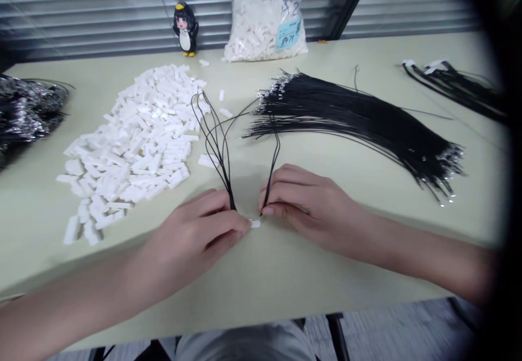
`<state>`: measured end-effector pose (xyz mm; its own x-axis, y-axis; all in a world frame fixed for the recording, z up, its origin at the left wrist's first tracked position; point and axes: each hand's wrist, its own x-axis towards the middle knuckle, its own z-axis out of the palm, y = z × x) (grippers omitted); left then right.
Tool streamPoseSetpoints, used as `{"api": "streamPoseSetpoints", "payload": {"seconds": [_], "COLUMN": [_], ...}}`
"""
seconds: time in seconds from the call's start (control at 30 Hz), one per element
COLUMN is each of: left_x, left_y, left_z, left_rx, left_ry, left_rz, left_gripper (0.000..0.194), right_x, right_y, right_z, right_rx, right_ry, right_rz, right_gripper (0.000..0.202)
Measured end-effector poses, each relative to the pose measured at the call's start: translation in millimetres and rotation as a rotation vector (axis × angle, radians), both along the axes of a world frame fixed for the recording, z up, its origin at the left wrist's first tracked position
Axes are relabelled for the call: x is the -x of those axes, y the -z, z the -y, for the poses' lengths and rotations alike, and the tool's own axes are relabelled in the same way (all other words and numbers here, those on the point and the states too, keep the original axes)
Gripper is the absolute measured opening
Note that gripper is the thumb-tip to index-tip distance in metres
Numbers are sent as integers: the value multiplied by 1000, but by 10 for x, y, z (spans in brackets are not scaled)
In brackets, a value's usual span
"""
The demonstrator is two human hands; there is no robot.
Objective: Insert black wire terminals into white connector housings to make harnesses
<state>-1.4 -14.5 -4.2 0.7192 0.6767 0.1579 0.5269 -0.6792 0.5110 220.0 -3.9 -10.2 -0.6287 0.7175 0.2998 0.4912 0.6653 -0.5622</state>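
Between the fingertips of my left hand (212,224) is a small white connector (255,224), its right end sticking out. Several thin black wires (222,160) rise in loops from the same hand. My right hand (299,200) pinches a few black wires (274,160), with one wire end close to the connector's right end. Whether that end touches the connector I cannot tell. A large heap of white connectors (142,132) lies beyond my left hand. Behind my right hand a thick bundle of black wires (359,116) with metal tips lies across the table.
A clear bag of white connectors (265,26) and a penguin figurine (185,29) stand at the table's back edge. More wires (28,111) lie at the far left, and black cables with white ends (452,86) at the right.
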Motion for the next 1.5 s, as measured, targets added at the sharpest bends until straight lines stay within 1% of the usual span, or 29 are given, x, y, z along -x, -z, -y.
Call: {"api": "streamPoseSetpoints", "payload": {"seconds": [0.27,0.57,0.8,0.9,0.97,1.1,1.33,1.5], "left_x": [3,-10,-8,-4,-1,1,9,7], "left_y": [-14,-3,-11,-7,1,16,23,35], "left_z": [16,0,-6,-8,-9,-11,-10,-22], "left_rx": [-2,2,7,1,2,11,17,28], "left_ry": [4,7,13,13,10,14,-4,-11], "left_rz": [-12,-5,-3,6,13,42,38,57], "left_gripper": [16,16,16,16,16,14,14,13], "right_x": [-7,-29,-43,-48,-56,-72,-72,-46], "right_y": [13,30,38,41,52,66,70,125], "right_z": [-1,-22,-38,-29,-25,-22,-54,-79], "right_rx": [-36,-2,-20,-34,-78,-224,-420,-509], "right_ry": [-65,-117,-147,-162,-175,-198,-148,-167], "right_rz": [-12,-37,-53,-30,-3,42,52,36], "right_gripper": [16,15,11,13,15,21,14,11]}}
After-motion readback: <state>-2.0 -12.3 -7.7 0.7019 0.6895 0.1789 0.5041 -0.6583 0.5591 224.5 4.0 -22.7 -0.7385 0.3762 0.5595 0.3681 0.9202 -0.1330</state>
